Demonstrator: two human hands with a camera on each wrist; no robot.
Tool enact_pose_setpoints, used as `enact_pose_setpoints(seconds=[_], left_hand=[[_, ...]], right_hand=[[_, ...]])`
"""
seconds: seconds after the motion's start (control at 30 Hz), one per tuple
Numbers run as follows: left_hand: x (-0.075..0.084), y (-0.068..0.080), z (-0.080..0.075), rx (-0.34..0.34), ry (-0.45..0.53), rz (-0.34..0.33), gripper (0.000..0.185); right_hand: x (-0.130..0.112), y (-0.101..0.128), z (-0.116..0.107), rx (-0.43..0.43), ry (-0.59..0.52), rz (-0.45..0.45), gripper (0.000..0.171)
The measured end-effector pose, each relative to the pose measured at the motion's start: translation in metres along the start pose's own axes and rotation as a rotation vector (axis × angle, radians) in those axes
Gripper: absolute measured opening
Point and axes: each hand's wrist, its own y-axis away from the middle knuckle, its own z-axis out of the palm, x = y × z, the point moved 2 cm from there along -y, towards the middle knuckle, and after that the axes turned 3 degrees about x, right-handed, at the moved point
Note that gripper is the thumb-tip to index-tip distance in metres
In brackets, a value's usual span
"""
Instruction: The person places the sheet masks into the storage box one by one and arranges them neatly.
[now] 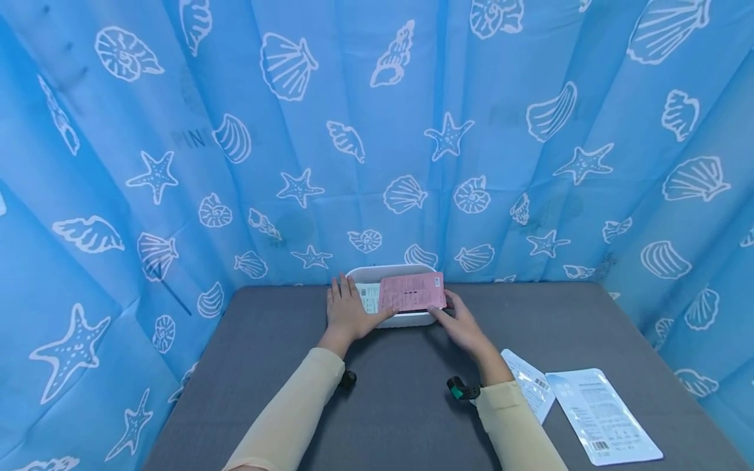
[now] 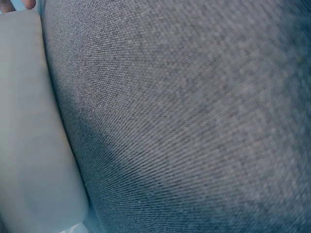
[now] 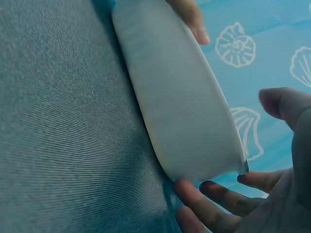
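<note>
A white oval-ended bin (image 1: 406,320) stands at the far edge of the table. Inside it lie a pink flat packet (image 1: 412,291) and, to its left, a pale green packet (image 1: 369,296). My left hand (image 1: 349,313) spans the bin's left end, fingers extended, its thumb reaching over the front rim. At the opposite end is my right hand (image 1: 462,324); in the right wrist view its fingertips (image 3: 187,189) meet the bin's end wall, while the thumb is raised clear of the rim. The left wrist view shows mostly the bin's side (image 2: 39,126) and tabletop.
Two silvery-white pouches lie on the right of the grey table (image 1: 400,392): one (image 1: 603,415) in full view, another (image 1: 530,386) partly behind the right forearm. A blue shell-patterned curtain (image 1: 365,216) hangs right behind the bin.
</note>
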Motion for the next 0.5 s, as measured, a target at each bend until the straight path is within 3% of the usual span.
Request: enact_pose_setpoints(seconds=[0.17,0.37,0.5], left_hand=[[0.0004,0.0003,0.0017,0.015,-0.002,-0.006,0.142],[0.0016,0.0007,0.0002,0.021,0.015,-0.011,0.141],[0.0007,-0.0014,0.0016,0.018,0.007,-0.012,0.142]], right_hand=[[-0.0040,-0.0048,0.0020,0.005,0.056,-0.007,0.075],[-0.0062,-0.0107,0.0014,0.009,0.169,-0.096,0.074],[-0.0086,-0.0101,0.0000,0.015,0.270,-0.082,0.077]])
